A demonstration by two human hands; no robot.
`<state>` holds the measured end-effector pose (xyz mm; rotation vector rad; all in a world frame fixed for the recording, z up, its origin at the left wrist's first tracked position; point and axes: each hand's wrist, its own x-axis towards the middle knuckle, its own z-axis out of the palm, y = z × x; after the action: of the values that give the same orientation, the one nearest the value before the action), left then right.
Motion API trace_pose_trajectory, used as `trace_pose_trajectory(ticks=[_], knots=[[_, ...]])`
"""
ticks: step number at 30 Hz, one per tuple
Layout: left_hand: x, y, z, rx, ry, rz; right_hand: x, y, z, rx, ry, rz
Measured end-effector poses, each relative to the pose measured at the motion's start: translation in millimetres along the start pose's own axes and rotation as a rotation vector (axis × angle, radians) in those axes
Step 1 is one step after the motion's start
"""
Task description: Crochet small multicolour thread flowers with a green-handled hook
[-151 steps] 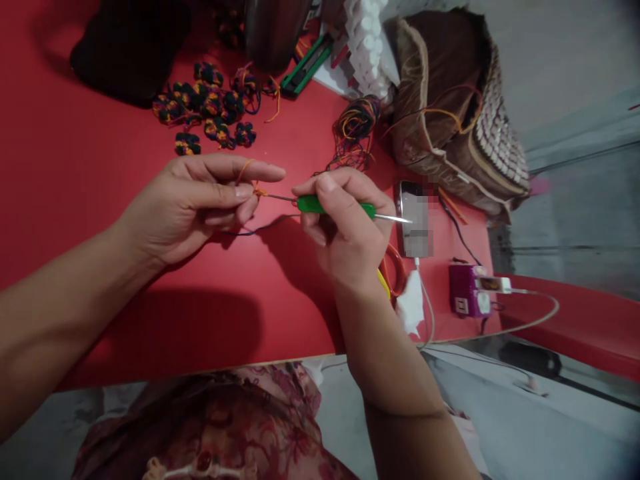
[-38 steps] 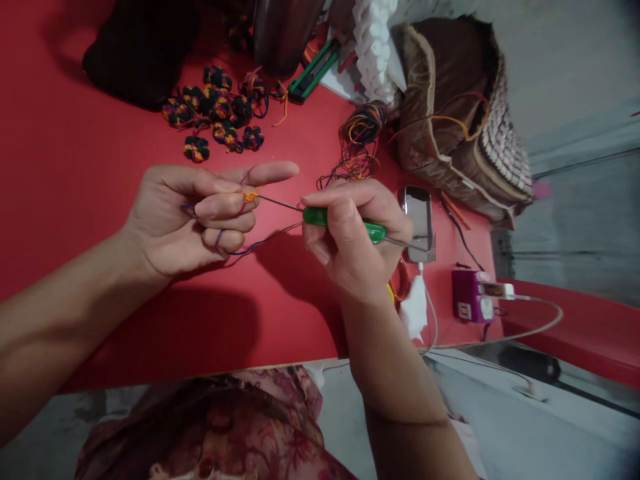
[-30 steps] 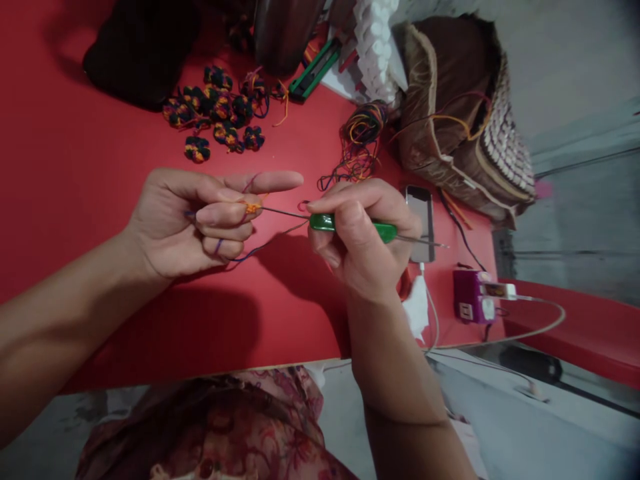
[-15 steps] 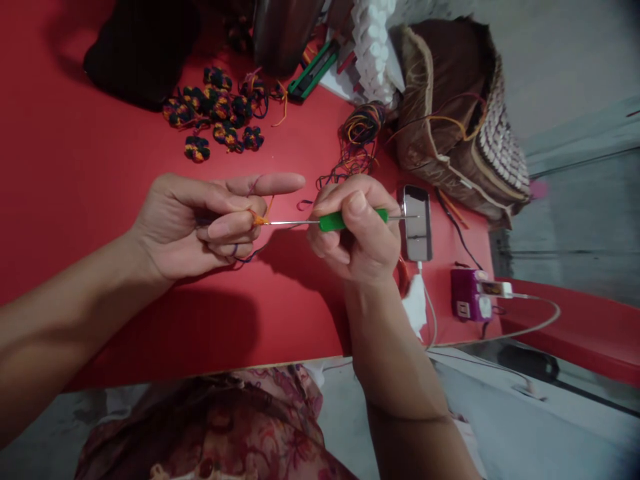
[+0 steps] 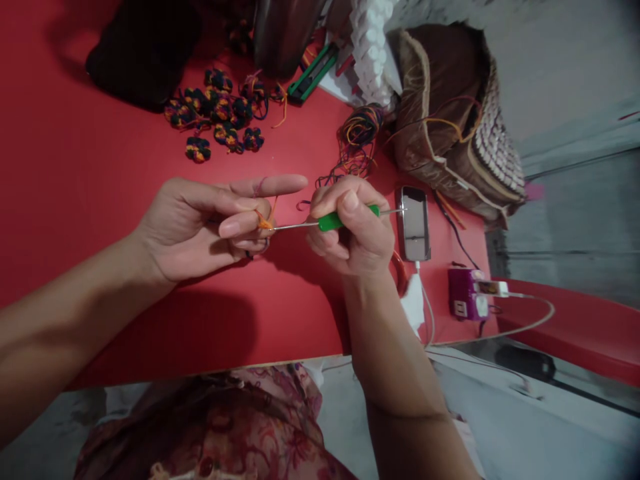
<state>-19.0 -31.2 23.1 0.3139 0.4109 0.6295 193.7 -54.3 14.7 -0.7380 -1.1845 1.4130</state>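
Head view, looking down on a red table (image 5: 100,173). The left hand (image 5: 200,223) pinches a tiny knot of orange stitches (image 5: 263,222) between thumb and middle finger. Its index finger points right, with a thin yarn strand (image 5: 257,185) looped over it. The right hand (image 5: 355,237) is closed around the green handle of a crochet hook (image 5: 330,221). The hook's metal shaft runs left, and its tip meets the orange stitches in the space between the two hands, above the table.

The work on the hook looks barely begun: only a small knot, much smaller than the finished crochet flowers (image 5: 215,113) heaped at the far left of the table.

A loose yarn tangle (image 5: 357,130) lies far of the right hand, beside an open brown bag (image 5: 445,107). A phone (image 5: 414,223) lies just right of the hook's end, with a purple charger (image 5: 465,300) nearer and further right. A black pouch (image 5: 143,50) sits far left, and a green utility knife (image 5: 313,73) lies beyond the flowers. Nothing lies between the hands.
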Motion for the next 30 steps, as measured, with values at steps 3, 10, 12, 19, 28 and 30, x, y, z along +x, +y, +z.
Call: trace_pose_trajectory(ticks=[3,10,12,19,28,30], knots=[[0.8,-2.8,-1.5,0.047,-0.006,0.041,-0.3,1.2,3.0,0.058,-0.030,0.014],[2.8,-5.2,-6.2,0.008,-0.054,0.063,1.3,1.1,21.2,0.030,0.178,0.145],[2.7,-5.5,-5.7,0.016,-0.038,0.082,1.8,3.6,23.6,0.034,0.218,0.137],[3.1,-6.9,-4.3,0.038,0.026,0.067,-0.9,13.0,29.2,0.079,0.251,0.141],[4.7,-5.9,-7.8,0.035,0.023,0.099,3.3,21.2,22.0,0.150,0.208,0.207],[4.5,-6.0,-6.7,0.036,0.034,0.093,3.1,21.4,20.3,0.083,0.228,0.215]])
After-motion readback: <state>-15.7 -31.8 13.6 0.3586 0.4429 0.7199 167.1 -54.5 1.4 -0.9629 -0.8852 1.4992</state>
